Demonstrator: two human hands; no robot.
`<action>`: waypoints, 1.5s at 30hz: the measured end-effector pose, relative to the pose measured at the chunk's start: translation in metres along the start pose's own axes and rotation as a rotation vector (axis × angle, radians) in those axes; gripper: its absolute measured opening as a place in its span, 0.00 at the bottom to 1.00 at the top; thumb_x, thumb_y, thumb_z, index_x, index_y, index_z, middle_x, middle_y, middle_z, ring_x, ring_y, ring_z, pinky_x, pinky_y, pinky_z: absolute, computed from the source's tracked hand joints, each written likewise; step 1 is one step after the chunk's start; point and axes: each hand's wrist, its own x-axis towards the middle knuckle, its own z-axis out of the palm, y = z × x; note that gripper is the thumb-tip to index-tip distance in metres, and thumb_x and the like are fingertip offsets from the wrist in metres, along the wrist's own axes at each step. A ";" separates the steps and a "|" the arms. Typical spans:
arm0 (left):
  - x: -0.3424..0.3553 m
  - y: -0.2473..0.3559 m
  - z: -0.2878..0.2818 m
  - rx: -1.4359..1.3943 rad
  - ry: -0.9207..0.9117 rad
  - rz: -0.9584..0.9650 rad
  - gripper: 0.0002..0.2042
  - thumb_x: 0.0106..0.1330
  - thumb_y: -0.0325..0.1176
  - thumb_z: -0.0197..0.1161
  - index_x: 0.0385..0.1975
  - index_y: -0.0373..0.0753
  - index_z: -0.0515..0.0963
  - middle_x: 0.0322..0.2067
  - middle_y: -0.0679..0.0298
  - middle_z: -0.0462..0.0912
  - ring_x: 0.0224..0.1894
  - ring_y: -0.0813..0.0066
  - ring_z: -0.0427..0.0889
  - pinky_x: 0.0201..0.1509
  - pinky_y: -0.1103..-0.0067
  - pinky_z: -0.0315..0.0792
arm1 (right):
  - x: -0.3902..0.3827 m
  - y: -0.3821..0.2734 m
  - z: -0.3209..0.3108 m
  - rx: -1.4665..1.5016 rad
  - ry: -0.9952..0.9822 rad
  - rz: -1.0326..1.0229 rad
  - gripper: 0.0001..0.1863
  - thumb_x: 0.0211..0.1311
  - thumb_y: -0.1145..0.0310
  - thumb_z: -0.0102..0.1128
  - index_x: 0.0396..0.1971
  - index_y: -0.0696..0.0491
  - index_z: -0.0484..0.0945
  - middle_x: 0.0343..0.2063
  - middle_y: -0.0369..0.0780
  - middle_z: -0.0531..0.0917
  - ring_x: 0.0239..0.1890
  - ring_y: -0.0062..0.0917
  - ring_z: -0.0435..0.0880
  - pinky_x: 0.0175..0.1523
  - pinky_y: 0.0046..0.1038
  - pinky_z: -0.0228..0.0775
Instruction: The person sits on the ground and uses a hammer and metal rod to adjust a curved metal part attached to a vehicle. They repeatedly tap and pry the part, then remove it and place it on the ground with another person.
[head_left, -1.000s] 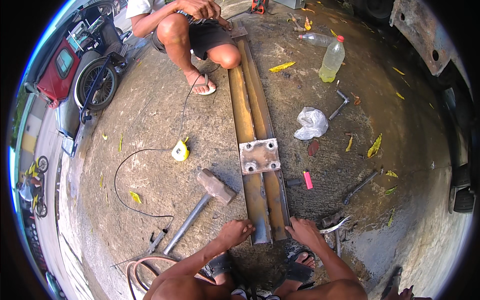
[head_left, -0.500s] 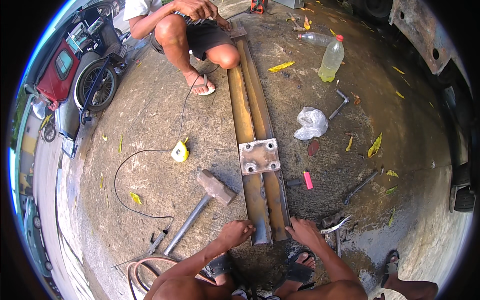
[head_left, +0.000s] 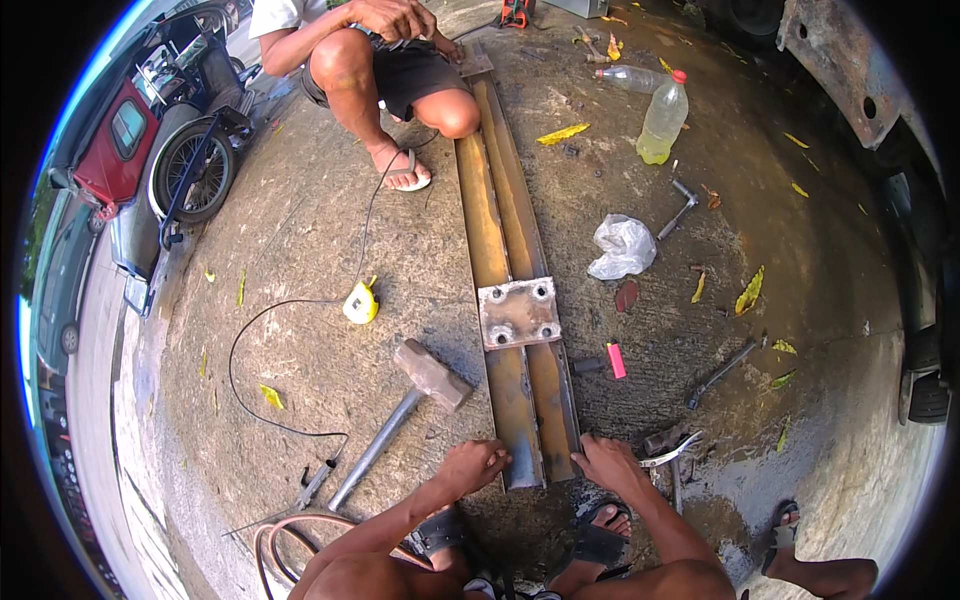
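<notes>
A long rusty steel beam (head_left: pixel 517 400), made of two channels side by side, lies lengthwise on the ground in front of me. My left hand (head_left: pixel 474 468) is closed on its left edge at the near end, fingers curled in. On the opposite edge, my right hand (head_left: pixel 607 463) grips the beam with its fingertips partly hidden. A square steel plate (head_left: pixel 519 313) with a hole at each corner rests across both channels, out of reach of my fingers. Left of the beam lies a sledgehammer (head_left: pixel 432 376), its handle pointing toward me.
A person (head_left: pixel 388 85) squats at the beam's far end. A welding electrode holder (head_left: pixel 316 484), its cable and a yellow tape measure (head_left: pixel 360 303) lie left. Rightward are a pink lighter (head_left: pixel 615 360), plastic bag (head_left: pixel 622 247), bottle (head_left: pixel 664 120), wrench (head_left: pixel 722 374) and hammer (head_left: pixel 672 452).
Both my hands, the beam and the plate stay where they were. Out on the road at the far left, the passing vehicles have shifted.
</notes>
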 end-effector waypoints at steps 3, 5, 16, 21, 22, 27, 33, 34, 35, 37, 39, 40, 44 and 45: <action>0.000 0.000 0.000 0.003 0.000 -0.002 0.16 0.76 0.48 0.59 0.45 0.43 0.84 0.34 0.57 0.89 0.38 0.52 0.89 0.43 0.60 0.82 | 0.001 0.001 0.001 -0.001 -0.004 0.002 0.19 0.74 0.55 0.58 0.41 0.60 0.75 0.34 0.55 0.86 0.41 0.56 0.87 0.48 0.55 0.77; 0.000 0.001 -0.001 0.007 -0.001 -0.003 0.16 0.76 0.49 0.59 0.45 0.43 0.84 0.34 0.57 0.89 0.38 0.52 0.89 0.43 0.60 0.82 | 0.001 0.002 0.002 -0.005 0.003 -0.005 0.19 0.74 0.55 0.58 0.41 0.60 0.75 0.34 0.56 0.86 0.41 0.56 0.87 0.48 0.55 0.77; 0.002 -0.002 0.002 0.016 -0.015 -0.014 0.16 0.76 0.49 0.58 0.47 0.44 0.84 0.35 0.57 0.90 0.39 0.51 0.89 0.45 0.60 0.82 | 0.002 0.003 0.003 -0.001 0.017 -0.020 0.19 0.74 0.55 0.58 0.41 0.60 0.75 0.34 0.57 0.86 0.40 0.57 0.87 0.46 0.54 0.78; 0.002 -0.002 0.003 0.016 -0.017 -0.014 0.16 0.76 0.49 0.58 0.47 0.44 0.84 0.34 0.57 0.89 0.38 0.51 0.89 0.44 0.60 0.82 | 0.002 0.003 0.002 0.007 0.015 -0.015 0.19 0.74 0.55 0.58 0.41 0.61 0.75 0.33 0.57 0.86 0.40 0.57 0.87 0.47 0.54 0.78; 0.002 -0.002 0.003 0.016 -0.016 -0.012 0.16 0.76 0.49 0.59 0.47 0.45 0.84 0.34 0.58 0.89 0.38 0.51 0.89 0.44 0.60 0.82 | 0.002 0.003 0.003 0.011 0.007 -0.009 0.19 0.74 0.56 0.59 0.41 0.61 0.75 0.33 0.57 0.86 0.40 0.57 0.87 0.47 0.54 0.78; 0.001 -0.001 0.002 0.020 -0.012 -0.013 0.16 0.76 0.49 0.59 0.47 0.45 0.84 0.33 0.58 0.89 0.38 0.51 0.89 0.43 0.60 0.82 | 0.002 0.005 0.006 -0.031 0.014 -0.021 0.19 0.74 0.56 0.57 0.42 0.60 0.76 0.32 0.56 0.87 0.39 0.55 0.88 0.45 0.52 0.80; 0.000 -0.003 0.006 0.034 0.012 0.000 0.16 0.75 0.49 0.60 0.47 0.45 0.83 0.32 0.58 0.89 0.37 0.51 0.88 0.43 0.60 0.82 | 0.003 0.011 0.005 -0.043 0.044 0.000 0.17 0.74 0.58 0.57 0.41 0.61 0.75 0.31 0.56 0.87 0.37 0.54 0.88 0.44 0.51 0.81; 0.000 -0.004 0.007 0.047 0.014 0.003 0.16 0.75 0.49 0.60 0.47 0.44 0.83 0.33 0.58 0.89 0.37 0.51 0.88 0.43 0.60 0.82 | 0.002 0.012 0.004 -0.041 0.053 0.011 0.17 0.74 0.59 0.58 0.41 0.61 0.75 0.31 0.56 0.87 0.37 0.54 0.88 0.44 0.51 0.81; 0.000 -0.004 0.008 0.055 0.015 0.004 0.16 0.75 0.49 0.60 0.47 0.44 0.83 0.33 0.58 0.89 0.37 0.51 0.88 0.43 0.60 0.82 | 0.001 0.013 0.003 -0.036 0.075 0.008 0.16 0.73 0.60 0.58 0.40 0.61 0.76 0.30 0.56 0.87 0.37 0.54 0.88 0.44 0.51 0.80; 0.001 -0.005 0.009 0.020 0.025 0.019 0.16 0.74 0.49 0.60 0.48 0.44 0.82 0.37 0.57 0.89 0.40 0.50 0.88 0.45 0.58 0.82 | -0.001 0.014 0.001 -0.032 0.136 0.002 0.15 0.73 0.61 0.58 0.39 0.61 0.76 0.30 0.56 0.86 0.36 0.54 0.88 0.44 0.51 0.80; 0.002 -0.005 0.010 -0.011 0.026 0.006 0.17 0.74 0.50 0.61 0.48 0.43 0.82 0.39 0.57 0.89 0.42 0.49 0.88 0.46 0.57 0.81 | -0.002 0.014 0.000 -0.035 0.142 -0.011 0.14 0.72 0.62 0.58 0.38 0.60 0.76 0.28 0.56 0.86 0.36 0.54 0.88 0.44 0.51 0.80; 0.002 -0.004 0.011 -0.023 0.022 -0.014 0.18 0.73 0.51 0.61 0.48 0.43 0.81 0.39 0.57 0.89 0.42 0.49 0.88 0.46 0.57 0.81 | -0.002 0.014 0.000 -0.043 0.146 -0.010 0.14 0.72 0.62 0.58 0.38 0.60 0.76 0.28 0.56 0.86 0.36 0.54 0.88 0.44 0.51 0.80; 0.004 -0.003 0.017 -0.005 0.007 -0.126 0.23 0.71 0.54 0.64 0.52 0.41 0.76 0.40 0.57 0.88 0.44 0.49 0.88 0.47 0.57 0.81 | -0.002 0.014 0.001 -0.047 0.143 -0.002 0.15 0.72 0.61 0.57 0.38 0.60 0.76 0.27 0.56 0.85 0.35 0.54 0.88 0.44 0.51 0.79; 0.005 -0.002 0.019 -0.010 0.009 -0.136 0.24 0.70 0.54 0.65 0.53 0.41 0.73 0.39 0.56 0.88 0.44 0.48 0.88 0.47 0.57 0.81 | -0.001 0.014 0.002 -0.043 0.134 0.005 0.15 0.73 0.61 0.57 0.38 0.60 0.76 0.27 0.56 0.86 0.35 0.54 0.88 0.44 0.51 0.79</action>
